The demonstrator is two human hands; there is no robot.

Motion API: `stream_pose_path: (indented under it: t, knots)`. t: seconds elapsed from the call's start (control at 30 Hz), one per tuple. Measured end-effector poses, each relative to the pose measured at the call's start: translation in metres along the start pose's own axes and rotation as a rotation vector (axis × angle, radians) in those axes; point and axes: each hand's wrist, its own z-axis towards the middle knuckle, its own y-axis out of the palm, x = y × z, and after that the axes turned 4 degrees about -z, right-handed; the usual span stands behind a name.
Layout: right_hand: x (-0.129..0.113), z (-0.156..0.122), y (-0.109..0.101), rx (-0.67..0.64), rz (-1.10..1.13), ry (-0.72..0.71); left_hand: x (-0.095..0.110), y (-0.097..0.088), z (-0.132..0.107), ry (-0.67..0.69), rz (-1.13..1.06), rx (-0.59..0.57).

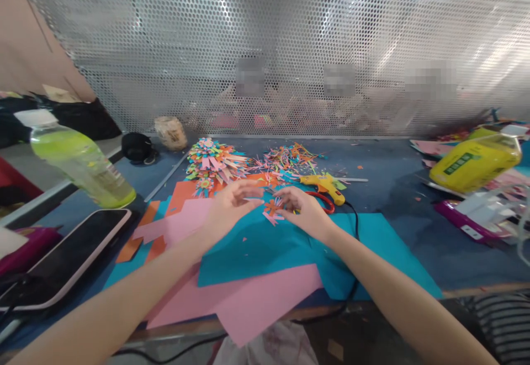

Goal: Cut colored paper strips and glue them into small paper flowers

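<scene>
Well, forearms (136, 297): 2, bare, slanting in from the lower corners toward each other.
Pink paper (265, 299): overhangs the near edge of the bench (389, 194).
Blue paper (256, 254): overlaps the pink, beneath both hands.
Left hand (227, 206): palm inward, fingers curled, thumb reaching toward the other hand; grip narrow, nothing plainly in it.
Right hand (304, 210): wrist bent inward; grip seemingly pinched on the paper flower's edge.
Paper flower (273, 210): between the hands, over the blue paper. Likely very light, limp at its strips, easily creased or torn, hardly slippery; safest held at the orange middle.
Glue gun (323, 184): lies just beyond the right hand.
Paper pile (217, 160): fringed, many-coloured, farther left.
Metal mesh (290, 33): stands behind everything.
</scene>
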Motion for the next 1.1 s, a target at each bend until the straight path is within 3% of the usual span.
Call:
stream_pose_path:
  t: [0.23,0.43,0.6,0.83,1.0,1.1]
  knots:
    - [-0.001,-0.001,0.001,-0.001,0.032,-0.043,-0.009,0.002,-0.005,-0.131,0.141,-0.107]
    - [-0.005,-0.002,0.002,-0.002,-0.051,-0.056,-0.009,0.003,-0.004,-0.167,0.161,-0.031]
    - [-0.004,-0.002,0.001,0.009,-0.089,-0.046,-0.009,0.002,-0.003,-0.211,0.179,-0.059]
    - [0.005,0.000,0.001,-0.015,-0.073,-0.015,-0.007,-0.002,0.000,-0.124,0.016,0.046]
    - [0.005,0.000,0.001,-0.046,-0.104,0.007,0.005,0.001,-0.002,0.104,-0.083,0.204]
    - [0.004,0.000,0.002,-0.036,-0.090,0.007,0.007,0.003,-0.004,0.071,0.019,0.126]
